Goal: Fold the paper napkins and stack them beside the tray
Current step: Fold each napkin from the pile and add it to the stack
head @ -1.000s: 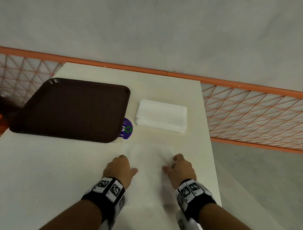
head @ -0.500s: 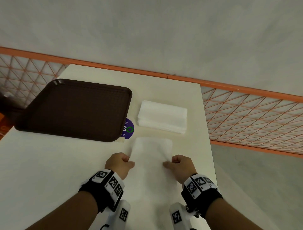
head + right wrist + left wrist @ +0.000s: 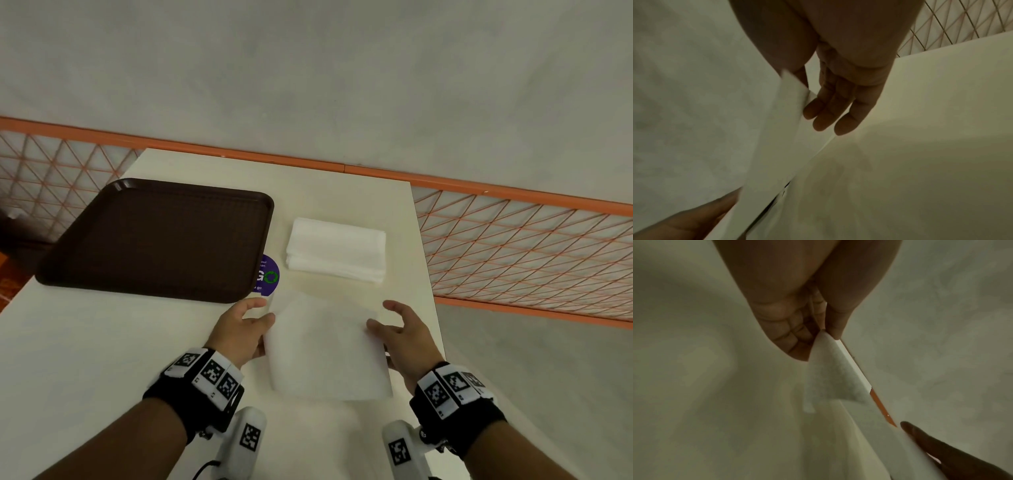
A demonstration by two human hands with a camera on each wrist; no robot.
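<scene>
Holding a white napkin by its side edges, now raised off the table: left hand, right hand, before folded stack beside tray. Left wrist: thumb and fingers pinch a corner. Right wrist: fingers straight, thumb pinching the edge; earlier both fists lay low.

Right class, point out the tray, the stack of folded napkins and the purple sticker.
tray (image 3: 154,240), head view, middle of its floor
stack of folded napkins (image 3: 337,245), head view, top napkin
purple sticker (image 3: 269,275), head view, its uncovered part
</scene>
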